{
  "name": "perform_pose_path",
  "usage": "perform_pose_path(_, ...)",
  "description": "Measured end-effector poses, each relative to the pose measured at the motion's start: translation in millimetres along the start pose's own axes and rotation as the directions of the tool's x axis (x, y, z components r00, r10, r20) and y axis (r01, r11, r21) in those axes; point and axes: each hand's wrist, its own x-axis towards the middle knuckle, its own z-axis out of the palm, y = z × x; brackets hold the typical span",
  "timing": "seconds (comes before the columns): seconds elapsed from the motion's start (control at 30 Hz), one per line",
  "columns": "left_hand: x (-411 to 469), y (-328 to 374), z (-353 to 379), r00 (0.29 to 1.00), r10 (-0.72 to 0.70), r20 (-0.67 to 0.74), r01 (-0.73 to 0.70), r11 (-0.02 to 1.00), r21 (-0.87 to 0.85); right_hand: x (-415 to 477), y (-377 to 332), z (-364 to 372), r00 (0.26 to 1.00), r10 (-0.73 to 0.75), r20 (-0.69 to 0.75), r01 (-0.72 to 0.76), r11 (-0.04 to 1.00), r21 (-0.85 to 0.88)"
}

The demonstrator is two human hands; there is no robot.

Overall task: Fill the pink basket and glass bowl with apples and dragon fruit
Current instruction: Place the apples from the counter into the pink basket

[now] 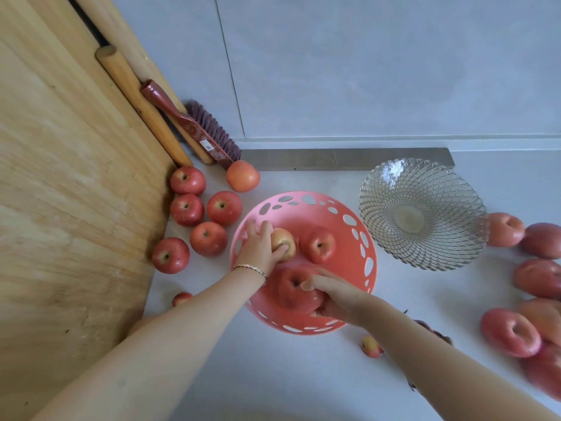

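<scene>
The pink basket (306,209) with oval holes stands in the middle of the counter and holds three apples. My left hand (258,249) grips a yellowish apple (285,240) at the basket's left side. My right hand (337,296) grips a large red apple (296,294) at the basket's near side. A third red apple (318,245) rests loose in the basket between them. The glass bowl (422,214) stands empty to the right. Several red apples (208,238) lie left of the basket, several more (510,331) at the far right.
A large wooden board (66,177) leans along the left, with rolling pins (136,101) and a red brush (194,126) behind it. A small apple (371,346) lies near my right forearm. A grey strip (349,158) runs along the wall's foot.
</scene>
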Motion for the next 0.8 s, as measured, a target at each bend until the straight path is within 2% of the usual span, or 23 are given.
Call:
perform_pose_path(0.13,2.7,-4.5,-1.3,1.000,-0.015,0.000,0.015,0.988,-0.156,5.6,1.6,-1.6,0.994,-0.087,0.071,0.078,0.990,0.118)
perform_pose_path(0.2,3.1,-6.0,-2.4,0.999,-0.040,0.036,0.047,0.979,-0.200,8.5,2.9,-1.4,0.995,-0.095,0.032,0.086,0.974,0.211)
perform_pose_path(0.3,1.6,-5.3,-3.1,0.996,-0.027,0.088,0.043,0.980,-0.192,12.3,6.4,-1.0,0.996,-0.038,-0.084,0.061,0.957,0.285)
perform_pose_path(0.5,-11.4,-4.9,-13.8,0.970,0.078,0.231,-0.061,0.995,-0.078,13.1,6.7,-0.9,0.986,-0.002,-0.167,0.059,0.938,0.341)
perform_pose_path(0.63,-21.9,-9.8,-22.7,0.907,0.147,0.394,-0.139,0.989,-0.048,14.5,6.6,-0.3,0.979,0.019,-0.205,0.060,0.925,0.374)
perform_pose_path(0.7,-27.1,-11.6,-22.1,0.869,0.152,0.471,-0.170,0.985,-0.004,13.6,5.3,0.9,0.980,-0.005,-0.201,0.074,0.938,0.338)
perform_pose_path(0.8,-29.1,-9.8,-16.3,0.872,0.158,0.463,-0.201,0.979,0.046,11.4,-1.1,-0.7,0.977,-0.002,-0.212,0.032,0.990,0.138)
